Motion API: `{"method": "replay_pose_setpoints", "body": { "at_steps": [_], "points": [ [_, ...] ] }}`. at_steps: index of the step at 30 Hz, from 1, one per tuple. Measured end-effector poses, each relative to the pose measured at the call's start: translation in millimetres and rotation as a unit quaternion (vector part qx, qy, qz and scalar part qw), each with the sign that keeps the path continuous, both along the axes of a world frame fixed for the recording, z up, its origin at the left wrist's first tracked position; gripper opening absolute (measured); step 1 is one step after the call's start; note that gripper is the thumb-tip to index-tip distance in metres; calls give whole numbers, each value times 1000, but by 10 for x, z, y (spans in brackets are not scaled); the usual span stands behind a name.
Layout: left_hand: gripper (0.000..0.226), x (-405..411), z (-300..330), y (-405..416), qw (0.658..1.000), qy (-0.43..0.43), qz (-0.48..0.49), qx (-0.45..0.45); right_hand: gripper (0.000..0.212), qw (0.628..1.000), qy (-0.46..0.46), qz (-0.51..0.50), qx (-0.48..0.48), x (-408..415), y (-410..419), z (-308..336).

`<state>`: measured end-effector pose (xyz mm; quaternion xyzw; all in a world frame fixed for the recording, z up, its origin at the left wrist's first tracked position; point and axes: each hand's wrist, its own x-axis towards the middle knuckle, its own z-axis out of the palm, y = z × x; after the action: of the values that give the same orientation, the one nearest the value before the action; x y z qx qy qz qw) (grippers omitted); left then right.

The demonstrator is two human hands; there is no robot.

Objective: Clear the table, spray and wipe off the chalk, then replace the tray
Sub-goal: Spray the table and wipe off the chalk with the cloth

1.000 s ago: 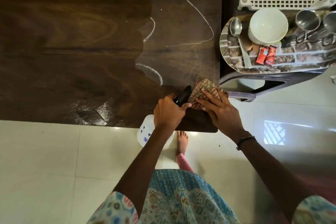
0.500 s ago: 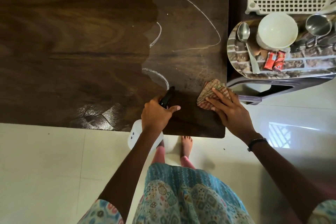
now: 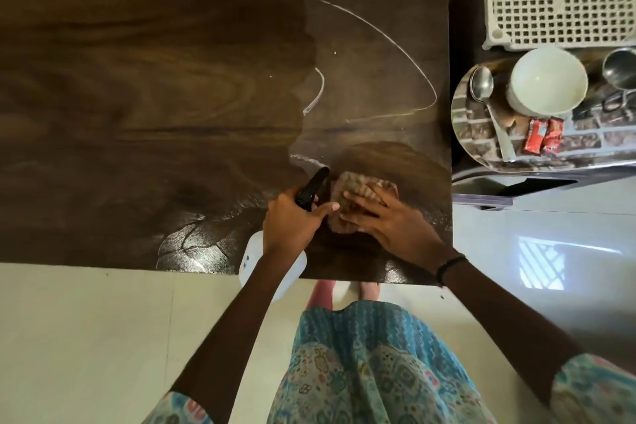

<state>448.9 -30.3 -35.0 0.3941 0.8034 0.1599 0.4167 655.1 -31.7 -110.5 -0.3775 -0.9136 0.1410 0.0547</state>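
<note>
White chalk lines (image 3: 389, 41) curve across the right part of the dark wooden table (image 3: 137, 113). My left hand (image 3: 292, 220) grips a white spray bottle (image 3: 256, 263) by its black nozzle head, at the table's near edge. My right hand (image 3: 385, 220) presses flat on a folded checked cloth (image 3: 347, 184) just right of the nozzle. The tray (image 3: 481, 138), patterned like brickwork, sits off the table on a stand at the right, carrying a white bowl (image 3: 547, 81), a spoon (image 3: 481, 83), a steel cup (image 3: 619, 67) and red sachets (image 3: 542, 134).
A white plastic lattice basket (image 3: 561, 0) stands behind the tray. Wet streaks shine on the table near its front edge (image 3: 192, 248). Pale tiled floor (image 3: 86, 337) lies below, with my feet close to the table's edge.
My right hand has slid the cloth leftward, up beside the bottle's nozzle. The left hand with the bottle has shifted right. A darker wiped patch shows around the cloth.
</note>
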Motion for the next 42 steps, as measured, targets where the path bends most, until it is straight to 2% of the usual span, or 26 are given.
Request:
{"method": "replay_pose_setpoints", "body": {
  "at_steps": [2,6,11,13,16,21,25,31,33,36,39,42],
  "points": [
    [35,-58,1,37,1000,1,-7,6,39,1000,-14,13,13,365,-36,35],
    [33,-169,-5,96,1000,-14,-9,13,40,995,-31,-86,-33,853,143,-13],
    [32,-291,-51,144,1000,-16,-3,14,38,983,-19,-180,-33,231,489,-15],
    [31,-334,-60,160,1000,-21,-2,13,34,985,-19,-166,-38,-163,565,-19],
    [26,-389,-55,178,1000,-17,-1,22,34,997,-20,-77,-20,-559,498,-46],
    [27,-505,-44,212,999,-27,1,23,40,993,-52,97,46,-188,280,17],
    [32,-590,-64,255,999,-48,4,12,40,999,-46,9,-10,111,433,-6],
    [32,-687,-71,365,999,-43,0,14,34,993,-14,-116,-26,-629,814,-39],
    [31,-705,-61,417,999,-43,-5,13,35,993,-5,-111,-37,-903,853,-33],
    [32,-704,-47,489,999,-40,-16,7,36,998,15,-53,-23,-1055,773,-57],
    [28,-663,-26,544,999,-30,-35,5,36,1000,17,3,-9,-813,567,-111],
    [28,-538,10,618,998,-27,-54,3,37,999,16,-23,-17,-317,383,-125]
  ]
}}
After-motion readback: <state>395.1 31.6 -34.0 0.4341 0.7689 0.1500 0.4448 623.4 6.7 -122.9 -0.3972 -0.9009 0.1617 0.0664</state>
